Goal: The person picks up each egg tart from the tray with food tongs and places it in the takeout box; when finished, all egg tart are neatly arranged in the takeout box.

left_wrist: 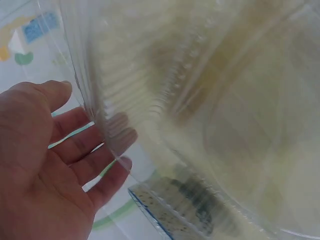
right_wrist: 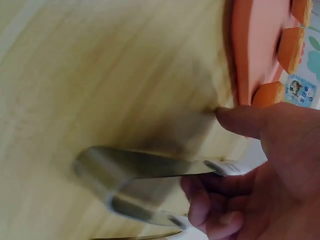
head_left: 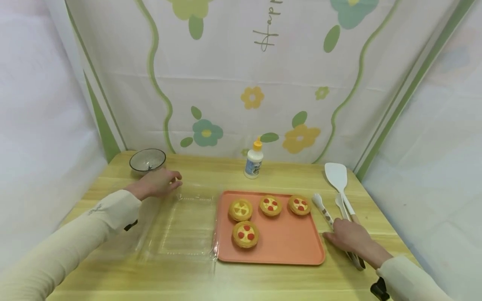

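In the head view my left hand [head_left: 160, 182] is at the far left corner of a clear plastic container [head_left: 188, 253]. The left wrist view shows its fingers [left_wrist: 102, 185] partly behind the ribbed transparent wall, with the thumb apart. My right hand [head_left: 352, 238] is over a pair of metal tongs [head_left: 355, 260] with white tips, right of the tray. Seen from the right wrist, its thumb stands away from the tongs [right_wrist: 150, 165] while loosely bent fingers [right_wrist: 200, 207] lie close to one arm. Whether they touch it I cannot tell.
A salmon-pink tray [head_left: 282, 251] bears several tarts, one being a red-topped tart [head_left: 245, 235]. Behind the tray stands a white bottle [head_left: 254, 163] with an orange cap. A glass bowl [head_left: 147, 160] sits back left; a white spatula [head_left: 336, 174] lies back right.
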The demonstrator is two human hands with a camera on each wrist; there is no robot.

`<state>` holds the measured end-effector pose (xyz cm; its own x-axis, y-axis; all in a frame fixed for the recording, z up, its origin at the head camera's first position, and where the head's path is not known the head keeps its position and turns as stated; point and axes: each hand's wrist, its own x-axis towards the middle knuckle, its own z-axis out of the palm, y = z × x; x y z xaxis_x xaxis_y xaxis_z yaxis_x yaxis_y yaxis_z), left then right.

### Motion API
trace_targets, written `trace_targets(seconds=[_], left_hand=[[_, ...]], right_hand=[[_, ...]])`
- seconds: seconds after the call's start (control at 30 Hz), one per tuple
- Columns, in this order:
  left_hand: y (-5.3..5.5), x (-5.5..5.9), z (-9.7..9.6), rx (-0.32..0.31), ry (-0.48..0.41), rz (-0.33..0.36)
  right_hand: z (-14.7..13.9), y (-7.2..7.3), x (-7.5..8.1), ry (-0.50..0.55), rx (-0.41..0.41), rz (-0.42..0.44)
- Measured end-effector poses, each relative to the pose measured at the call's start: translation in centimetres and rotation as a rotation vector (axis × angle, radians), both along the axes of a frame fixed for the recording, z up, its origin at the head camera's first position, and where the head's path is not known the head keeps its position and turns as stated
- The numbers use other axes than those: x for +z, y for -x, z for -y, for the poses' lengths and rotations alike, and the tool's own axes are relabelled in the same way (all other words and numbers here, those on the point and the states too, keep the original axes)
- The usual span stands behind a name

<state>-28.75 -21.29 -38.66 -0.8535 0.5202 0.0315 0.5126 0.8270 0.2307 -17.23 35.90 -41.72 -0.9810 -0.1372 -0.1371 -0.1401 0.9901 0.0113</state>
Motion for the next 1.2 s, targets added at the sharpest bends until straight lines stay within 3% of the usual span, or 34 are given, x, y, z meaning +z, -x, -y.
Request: trace_targets(seconds=[0.23,0.4,0.53,0.7,0.8,0.97,1.2], left_hand=[[1.4,-1.3,0.8,0.025,-0.057,0.046],[1.5,-3.1,1.0,-0.002,-0.125,-0.022],[1.4,-3.6,1.0,0.001,-0.158,-0.092],[0.9,-3.6,1.2,0.033,-0.157,-0.102],[0.8,-3.4,1.3,0.033,-0.152,-0.097],[1.0,-2.9,1.1,0.031,-0.152,-0.113],[1.2,-3.0,0.7,0.043,-0.146,-0.081]], right_hand=[[-0.2,-0.2,-1.2,0.101,-0.028,-0.08],[-0.4,-0.3,-2.3,0.138,-0.012,-0.126],[-0.2,-0.4,-2.7,0.139,-0.019,-0.153],[-0.1,-0.7,-2.7,0.01,0.033,-0.39],[-0.2,-1.0,-2.6,-0.072,0.01,-0.496],[-0.6,-1.4,-2.6,-0.072,-0.048,-0.428],[-0.9,-1.5,-3.1,-0.075,-0.037,-0.4]])
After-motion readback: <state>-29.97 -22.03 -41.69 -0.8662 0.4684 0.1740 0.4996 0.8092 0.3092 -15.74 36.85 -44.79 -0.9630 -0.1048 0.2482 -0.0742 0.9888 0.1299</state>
